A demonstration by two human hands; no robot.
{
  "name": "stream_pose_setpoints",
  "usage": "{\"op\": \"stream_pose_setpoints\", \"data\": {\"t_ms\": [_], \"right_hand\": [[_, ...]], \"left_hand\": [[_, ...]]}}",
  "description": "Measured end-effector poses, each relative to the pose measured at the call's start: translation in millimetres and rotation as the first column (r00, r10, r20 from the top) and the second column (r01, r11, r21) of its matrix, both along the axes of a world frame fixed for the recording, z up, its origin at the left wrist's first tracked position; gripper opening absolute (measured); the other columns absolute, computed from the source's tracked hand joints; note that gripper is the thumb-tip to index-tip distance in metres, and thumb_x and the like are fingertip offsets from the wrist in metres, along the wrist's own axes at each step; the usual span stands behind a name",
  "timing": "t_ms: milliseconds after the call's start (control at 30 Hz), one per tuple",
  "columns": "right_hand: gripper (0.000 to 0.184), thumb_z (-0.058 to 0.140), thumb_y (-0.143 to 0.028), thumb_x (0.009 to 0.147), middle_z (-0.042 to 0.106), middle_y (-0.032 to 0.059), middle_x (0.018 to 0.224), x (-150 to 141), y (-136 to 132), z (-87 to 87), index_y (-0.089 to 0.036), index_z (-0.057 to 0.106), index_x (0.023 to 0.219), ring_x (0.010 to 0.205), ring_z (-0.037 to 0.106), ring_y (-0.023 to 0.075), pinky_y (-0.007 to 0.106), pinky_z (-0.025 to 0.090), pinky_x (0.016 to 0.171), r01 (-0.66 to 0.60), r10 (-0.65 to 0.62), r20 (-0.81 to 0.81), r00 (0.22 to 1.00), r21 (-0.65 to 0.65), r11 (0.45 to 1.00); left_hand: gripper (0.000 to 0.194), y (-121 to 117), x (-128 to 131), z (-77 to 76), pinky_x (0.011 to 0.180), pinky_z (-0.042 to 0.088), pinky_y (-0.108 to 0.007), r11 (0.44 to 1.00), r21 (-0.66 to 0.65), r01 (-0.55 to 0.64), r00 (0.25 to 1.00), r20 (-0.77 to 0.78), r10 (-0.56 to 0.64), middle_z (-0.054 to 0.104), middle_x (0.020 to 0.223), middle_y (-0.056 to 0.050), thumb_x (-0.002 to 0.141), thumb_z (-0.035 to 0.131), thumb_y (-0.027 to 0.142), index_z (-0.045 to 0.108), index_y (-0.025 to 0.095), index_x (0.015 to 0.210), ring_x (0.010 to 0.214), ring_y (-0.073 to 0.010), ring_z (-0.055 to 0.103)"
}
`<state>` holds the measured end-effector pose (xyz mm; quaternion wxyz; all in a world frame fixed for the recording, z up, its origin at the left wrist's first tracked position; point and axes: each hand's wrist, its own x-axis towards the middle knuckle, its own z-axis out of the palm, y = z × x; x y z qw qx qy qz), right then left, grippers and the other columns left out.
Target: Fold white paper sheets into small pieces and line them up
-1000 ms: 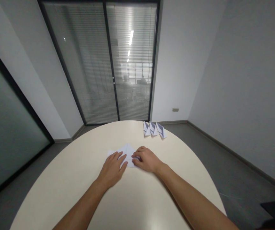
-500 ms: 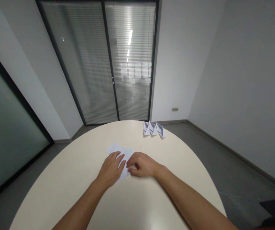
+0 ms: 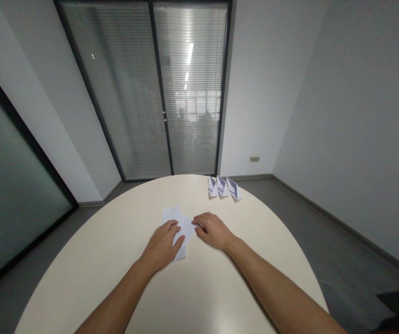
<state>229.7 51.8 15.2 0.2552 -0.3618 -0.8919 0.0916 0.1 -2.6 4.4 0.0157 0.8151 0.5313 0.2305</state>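
Paper (image 3: 182,225) lengthwise away, under hands

Left hand (image 3: 163,246) flat on a folded white paper sheet (image 3: 179,226); right hand (image 3: 213,229) pressing its right edge with fingertips. Round cream counter (image 3: 116,260) beneath. Three small folded white paper boats (image 3: 223,187) side by side near the far rim.
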Motion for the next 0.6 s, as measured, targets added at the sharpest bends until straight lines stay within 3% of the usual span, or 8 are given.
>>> {"op": "stream_pose_setpoints", "data": {"t_ms": [233,467,600], "right_hand": [[0.033,0.066,-0.025,0.085,0.07,0.0096,0.118,1,1,-0.1,-0.019,0.071,0.117,0.11,0.062,0.0241,0.037,0.046,0.099,-0.069,0.068,-0.027,0.997,-0.016,0.997],[0.027,0.066,-0.033,0.091,0.07,0.0091,0.108,0,1,1.7,-0.02,0.072,0.113,0.104,0.061,0.0226,0.035,0.046,0.094,-0.108,0.108,-0.024,0.994,0.004,0.994],[0.022,0.063,-0.037,0.094,0.07,0.0084,0.101,0,-1,3.7,-0.02,0.073,0.105,0.102,0.061,0.0218,0.034,0.045,0.092,-0.088,0.089,-0.023,0.996,0.014,0.996]], "left_hand": [[0.03,-4,4,10.7,0.099,0.045,-0.043,1.0,0.0,-0.015,1.0,-0.024,0.015,0.068,0.118,-0.011,0.098,0.048,0.037,0.069,0.02,0.112,0.113,-0.0261,0.059],[0.038,-7,5,15.4,0.1,0.044,-0.047,1.0,0.01,0.004,0.995,-0.1,-0.003,0.067,0.129,-0.01,0.091,0.059,0.045,0.068,0.024,0.121,0.118,-0.0304,0.057],[0.038,-4,3,10.2,0.102,0.044,-0.048,0.999,0.017,0.032,0.994,-0.102,-0.031,0.066,0.132,-0.01,0.09,0.062,0.039,0.066,0.022,0.125,0.12,-0.0304,0.058]]}}
